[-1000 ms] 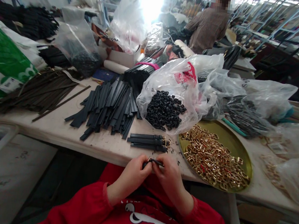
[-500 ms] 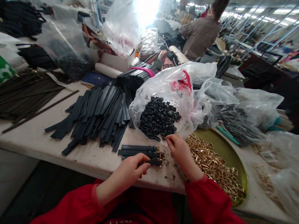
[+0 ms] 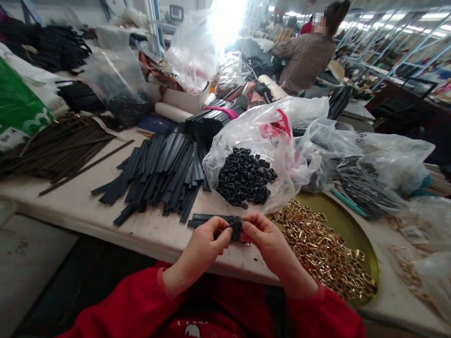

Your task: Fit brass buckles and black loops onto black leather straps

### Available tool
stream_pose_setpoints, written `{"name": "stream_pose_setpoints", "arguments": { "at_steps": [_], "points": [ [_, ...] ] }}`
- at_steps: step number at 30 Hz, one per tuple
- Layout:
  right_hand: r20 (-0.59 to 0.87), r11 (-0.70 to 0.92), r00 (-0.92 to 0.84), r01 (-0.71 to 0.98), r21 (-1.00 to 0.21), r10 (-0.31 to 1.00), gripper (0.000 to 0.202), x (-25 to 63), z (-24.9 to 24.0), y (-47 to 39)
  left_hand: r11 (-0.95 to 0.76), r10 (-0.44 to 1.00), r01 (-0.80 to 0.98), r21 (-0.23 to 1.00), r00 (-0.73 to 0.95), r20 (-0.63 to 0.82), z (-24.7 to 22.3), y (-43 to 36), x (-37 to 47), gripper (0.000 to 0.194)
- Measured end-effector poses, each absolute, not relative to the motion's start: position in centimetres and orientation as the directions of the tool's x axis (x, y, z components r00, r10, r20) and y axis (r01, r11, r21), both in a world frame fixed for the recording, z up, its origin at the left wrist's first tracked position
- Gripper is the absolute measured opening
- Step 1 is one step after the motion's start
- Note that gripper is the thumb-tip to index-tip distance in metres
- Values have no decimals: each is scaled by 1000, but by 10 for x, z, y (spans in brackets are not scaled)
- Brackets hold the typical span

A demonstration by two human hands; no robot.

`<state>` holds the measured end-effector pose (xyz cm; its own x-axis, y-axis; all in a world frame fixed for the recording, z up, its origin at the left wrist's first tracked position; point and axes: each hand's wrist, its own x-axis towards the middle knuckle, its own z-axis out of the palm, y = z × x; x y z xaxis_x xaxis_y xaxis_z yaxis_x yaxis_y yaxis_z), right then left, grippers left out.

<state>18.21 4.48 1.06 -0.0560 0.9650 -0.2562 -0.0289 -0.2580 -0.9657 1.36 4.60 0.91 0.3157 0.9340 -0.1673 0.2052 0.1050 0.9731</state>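
Observation:
My left hand is closed in a pinch on a short black strap. Fingers of my right hand are pinched together at the strap's right end; what they hold is too small to make out. Under and behind my hands lie finished-looking black straps, partly hidden. Just beyond, a heap of small black loops spills from the mouth of a clear plastic bag. Gold-coloured metal buckles fill much of a round, brass-coloured tray beside my right forearm.
Loose black strips fan out left of the bag. Farther left are dark brown strips and a green-and-white sack. More plastic bags crowd the right side. A person stands beyond the table.
My right hand has come from the edge of the loop heap to the end of the strap, meeting my left hand. The view has swung slightly left.

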Motion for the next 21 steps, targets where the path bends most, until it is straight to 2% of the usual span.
{"name": "stream_pose_setpoints", "arguments": {
  "at_steps": [2,6,8,11,14,17,21],
  "points": [
    [-251,-252,-20,-79,-964,968,29,174,11,31,93,916,241,966,360,-177,12,38,12,18],
    [-147,-147,-35,23,-989,988,22,167,6,16,20,893,340,940,418,-170,15,27,5,17],
    [-147,-146,-55,19,-989,988,22,165,5,11,2,885,349,937,436,-164,17,22,3,15],
    [-230,-233,-73,-43,-971,970,27,163,8,4,-21,860,290,957,494,-131,19,15,-1,13],
    [-271,-283,-120,-101,-954,955,28,159,11,-6,-2,863,246,969,491,-122,17,10,-5,25],
    [-275,-313,-178,-245,-918,945,32,153,13,-15,47,873,222,974,464,-148,15,8,-7,25],
    [-319,-370,-190,-409,-834,929,39,151,10,-20,40,883,285,958,438,-167,15,7,-9,22]
  ]
}}
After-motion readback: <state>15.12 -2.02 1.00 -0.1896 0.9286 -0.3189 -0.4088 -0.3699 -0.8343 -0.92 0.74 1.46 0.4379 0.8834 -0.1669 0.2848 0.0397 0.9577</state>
